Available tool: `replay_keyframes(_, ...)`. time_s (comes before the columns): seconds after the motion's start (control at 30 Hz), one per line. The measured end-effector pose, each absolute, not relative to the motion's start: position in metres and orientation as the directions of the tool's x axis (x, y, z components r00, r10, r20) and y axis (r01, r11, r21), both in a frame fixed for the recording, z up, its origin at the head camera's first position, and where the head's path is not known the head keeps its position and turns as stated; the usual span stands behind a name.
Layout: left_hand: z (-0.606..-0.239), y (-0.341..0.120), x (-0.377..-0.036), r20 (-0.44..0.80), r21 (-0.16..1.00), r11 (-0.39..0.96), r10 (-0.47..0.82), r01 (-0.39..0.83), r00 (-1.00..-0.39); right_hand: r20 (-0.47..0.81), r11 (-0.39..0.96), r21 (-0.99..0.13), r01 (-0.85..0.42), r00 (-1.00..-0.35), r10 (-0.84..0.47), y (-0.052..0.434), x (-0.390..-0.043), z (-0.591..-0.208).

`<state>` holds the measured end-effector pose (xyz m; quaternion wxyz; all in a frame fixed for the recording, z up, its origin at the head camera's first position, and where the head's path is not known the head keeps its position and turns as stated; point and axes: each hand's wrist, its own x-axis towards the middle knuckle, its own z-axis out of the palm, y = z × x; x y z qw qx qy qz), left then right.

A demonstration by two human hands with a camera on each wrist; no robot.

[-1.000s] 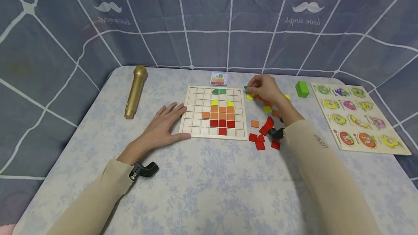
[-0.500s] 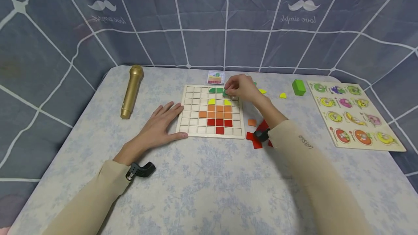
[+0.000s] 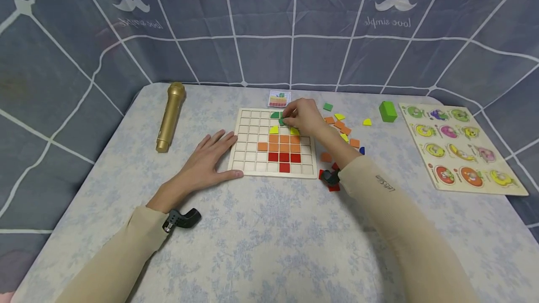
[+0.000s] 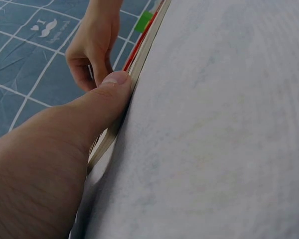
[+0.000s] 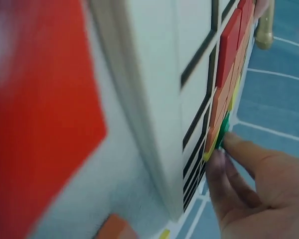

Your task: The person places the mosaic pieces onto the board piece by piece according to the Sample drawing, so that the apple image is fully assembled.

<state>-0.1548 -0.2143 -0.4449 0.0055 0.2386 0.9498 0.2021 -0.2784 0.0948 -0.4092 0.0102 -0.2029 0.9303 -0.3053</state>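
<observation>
A pale wooden grid board lies on the table, with red, orange, yellow and green tiles set in some squares. My right hand is over the board's upper part and pinches a small green tile between thumb and fingers. In the head view this tile is just below the green tiles of the top row, partly covered by the fingertips. My left hand rests at the board's left edge with fingers spread. Its thumb touches the board's near edge in the left wrist view.
Loose orange tiles, a green tile and other coloured tiles lie right of the board. A small picture card stands behind it. A gold microphone lies left; a green block and fruit puzzle board are right.
My right hand has moved left from the loose tiles to the board, carrying the green tile, and then slightly further left. The left hand has stayed at the board's edge.
</observation>
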Motion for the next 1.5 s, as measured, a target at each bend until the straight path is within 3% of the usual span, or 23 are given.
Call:
replay_keyframes(0.6, -0.443, -0.214, -0.154, 0.082, 0.393, 0.806, 0.45, 0.444, -0.889, 0.081, 0.736, -0.541, -0.406, -0.897, -0.435, 0.09, -0.274, -0.407)
replay_keyframes(0.9, -0.443, -0.214, -0.154, 0.083, 0.39, 0.805, 0.452, 0.446, -0.888, 0.087, 0.746, -0.552, -0.373, -0.915, -0.393, 0.091, -0.275, -0.407)
replay_keyframes(1.27, -0.442, -0.213, -0.154, 0.085, 0.391, 0.802, 0.457, 0.451, -0.886, 0.163, 0.742, -0.592, -0.313, -0.949, -0.27, 0.128, -0.29, -0.4)
replay_keyframes(1.5, -0.443, -0.215, -0.154, 0.085, 0.392, 0.801, 0.458, 0.453, -0.885, 0.116, 0.801, -0.585, -0.126, -0.991, -0.071, 0.15, -0.3, -0.4)
